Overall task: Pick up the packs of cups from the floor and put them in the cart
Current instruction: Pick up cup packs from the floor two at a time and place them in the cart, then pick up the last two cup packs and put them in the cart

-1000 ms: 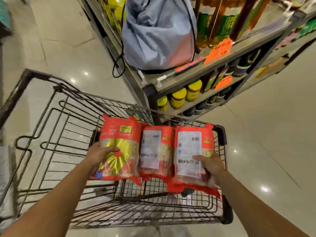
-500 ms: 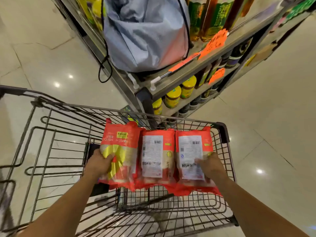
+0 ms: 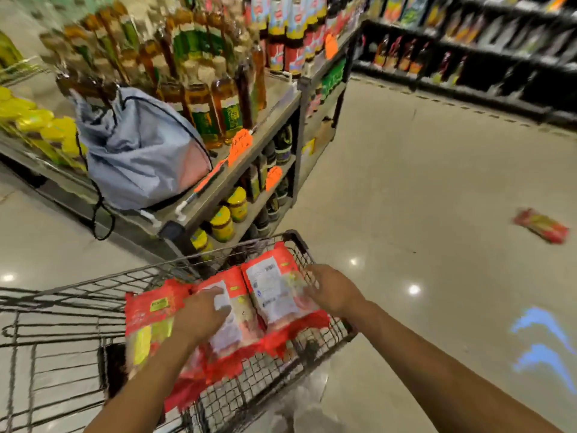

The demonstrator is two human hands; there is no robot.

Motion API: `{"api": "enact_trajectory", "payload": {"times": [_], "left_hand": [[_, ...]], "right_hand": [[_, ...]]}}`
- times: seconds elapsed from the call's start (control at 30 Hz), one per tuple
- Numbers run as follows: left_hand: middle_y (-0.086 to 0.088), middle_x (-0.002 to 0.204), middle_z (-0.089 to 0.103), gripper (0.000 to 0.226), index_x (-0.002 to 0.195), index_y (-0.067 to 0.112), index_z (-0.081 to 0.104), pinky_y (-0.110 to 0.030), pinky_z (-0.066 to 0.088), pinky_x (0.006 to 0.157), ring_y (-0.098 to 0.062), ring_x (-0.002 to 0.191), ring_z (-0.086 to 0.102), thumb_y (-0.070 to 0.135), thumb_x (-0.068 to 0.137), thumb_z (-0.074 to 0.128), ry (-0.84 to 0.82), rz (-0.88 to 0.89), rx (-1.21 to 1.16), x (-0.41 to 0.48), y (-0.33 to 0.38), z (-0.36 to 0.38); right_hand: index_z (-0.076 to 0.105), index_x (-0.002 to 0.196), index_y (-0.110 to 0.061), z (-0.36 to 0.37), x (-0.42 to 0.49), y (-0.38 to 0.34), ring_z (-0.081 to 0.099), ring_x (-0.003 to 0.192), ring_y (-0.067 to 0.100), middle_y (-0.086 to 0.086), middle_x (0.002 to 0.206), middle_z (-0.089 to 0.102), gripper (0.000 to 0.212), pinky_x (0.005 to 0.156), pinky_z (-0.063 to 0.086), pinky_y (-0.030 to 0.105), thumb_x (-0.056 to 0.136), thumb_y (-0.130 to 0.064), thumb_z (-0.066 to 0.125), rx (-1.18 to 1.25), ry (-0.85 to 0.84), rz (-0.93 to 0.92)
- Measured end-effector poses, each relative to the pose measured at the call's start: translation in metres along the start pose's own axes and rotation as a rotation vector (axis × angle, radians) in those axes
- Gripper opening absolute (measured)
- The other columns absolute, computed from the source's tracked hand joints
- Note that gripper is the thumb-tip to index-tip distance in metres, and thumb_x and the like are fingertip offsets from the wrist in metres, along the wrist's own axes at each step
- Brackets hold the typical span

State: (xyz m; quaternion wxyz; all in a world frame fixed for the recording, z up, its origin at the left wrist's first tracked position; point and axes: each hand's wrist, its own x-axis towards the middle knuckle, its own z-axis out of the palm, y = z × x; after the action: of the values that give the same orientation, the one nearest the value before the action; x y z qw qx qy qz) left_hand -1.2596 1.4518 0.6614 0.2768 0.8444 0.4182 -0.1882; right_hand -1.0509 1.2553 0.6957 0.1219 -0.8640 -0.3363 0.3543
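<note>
A person leans over a wire shopping cart in a store aisle, both forearms reaching in. Three red plastic packs of cups lie side by side across the cart's far end.

The left hand lies on the middle pack, fingers stretched forward and not curled round it. The left pack sits just outside this hand. The right hand touches the outer edge of the right pack, against the cart's side. Blur hides whether its fingers grip the pack or only rest on it.

A fourth pack lies on the floor well beyond and to the right of the right hand, so the task looks unfinished.

The packs are probably light, with thin, slippery, crinkly film over cups that would crush under a hard squeeze. Holding one round its middle, or by the loose sealed end, seems safest.

The whole view is motion-blurred and label print is unreadable. The cart's near end is cut off. Beyond the left hand, shelves hold oil bottles, yellow-lidded jars and a grey drawstring bag.
</note>
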Motion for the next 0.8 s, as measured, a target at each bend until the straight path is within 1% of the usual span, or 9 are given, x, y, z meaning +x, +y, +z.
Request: {"api": "enact_trajectory", "payload": {"times": [0.07,0.13,0.2,0.27,0.4,0.5,0.67,0.8], "left_hand": [[-0.006,0.151,0.054,0.059,0.149,0.019,0.049,-0.037,0.044,0.109,-0.027,0.135,0.053,0.043,0.097,0.060,-0.038,0.109,0.035,-0.002,0.038,0.010],[-0.008,0.150,0.054,0.065,0.152,0.017,0.044,-0.039,0.045,0.108,-0.029,0.135,0.053,0.048,0.097,0.059,-0.075,0.206,0.099,-0.007,0.084,0.015],[-0.010,0.154,0.050,0.066,0.153,0.017,0.041,-0.041,0.044,0.111,-0.030,0.138,0.050,0.050,0.097,0.055,-0.093,0.322,0.201,-0.012,0.135,0.016],[-0.011,0.153,0.050,0.066,0.152,0.017,0.040,-0.043,0.044,0.111,-0.031,0.139,0.049,0.050,0.096,0.053,-0.068,0.447,0.296,-0.020,0.190,0.014],[-0.012,0.150,0.053,0.067,0.154,0.017,0.038,-0.041,0.044,0.108,-0.032,0.137,0.050,0.051,0.098,0.053,0.033,0.649,0.431,-0.046,0.307,0.014],[-0.010,0.153,0.050,0.070,0.156,0.019,0.035,-0.042,0.044,0.108,-0.031,0.137,0.049,0.055,0.098,0.051,0.054,0.781,0.518,-0.061,0.391,0.026],[-0.005,0.155,0.048,0.072,0.156,0.023,0.033,-0.043,0.044,0.107,-0.029,0.139,0.047,0.059,0.097,0.050,0.049,0.922,0.646,-0.080,0.532,0.071],[-0.004,0.156,0.047,0.072,0.156,0.023,0.033,-0.043,0.044,0.108,-0.028,0.140,0.046,0.059,0.097,0.050,0.025,0.983,0.674,-0.088,0.640,0.111]], "right_hand": [[0.038,0.158,-0.015,-0.014,-0.043,0.022,0.042,0.147,0.028,0.009,0.162,0.041,0.061,0.119,0.035,0.035,0.103,-0.036,0.055,0.013,0.080,0.052],[0.032,0.161,-0.015,-0.025,-0.084,0.053,0.037,0.150,0.027,0.008,0.166,0.035,0.068,0.121,0.031,0.036,0.103,-0.044,0.053,-0.007,0.122,0.129],[0.030,0.162,-0.017,-0.041,-0.117,0.085,0.039,0.149,0.029,0.008,0.166,0.036,0.072,0.121,0.034,0.040,0.102,-0.049,0.053,-0.030,0.175,0.219],[0.031,0.161,-0.018,-0.063,-0.144,0.114,0.041,0.148,0.030,0.009,0.165,0.039,0.073,0.119,0.036,0.044,0.101,-0.052,0.052,-0.035,0.257,0.297],[0.034,0.160,-0.017,-0.109,-0.189,0.167,0.045,0.144,0.032,0.010,0.161,0.044,0.072,0.115,0.039,0.044,0.101,-0.054,0.051,-0.013,0.424,0.376],[0.034,0.159,-0.018,-0.136,-0.212,0.213,0.048,0.141,0.032,0.010,0.158,0.047,0.071,0.113,0.040,0.044,0.100,-0.055,0.051,0.038,0.527,0.427],[0.032,0.160,-0.021,-0.176,-0.243,0.321,0.047,0.142,0.032,0.009,0.157,0.047,0.072,0.113,0.037,0.043,0.100,-0.057,0.050,0.148,0.602,0.524],[0.033,0.159,-0.021,-0.217,-0.273,0.421,0.047,0.142,0.031,0.008,0.157,0.048,0.072,0.113,0.036,0.043,0.100,-0.057,0.050,0.212,0.640,0.614]]}}
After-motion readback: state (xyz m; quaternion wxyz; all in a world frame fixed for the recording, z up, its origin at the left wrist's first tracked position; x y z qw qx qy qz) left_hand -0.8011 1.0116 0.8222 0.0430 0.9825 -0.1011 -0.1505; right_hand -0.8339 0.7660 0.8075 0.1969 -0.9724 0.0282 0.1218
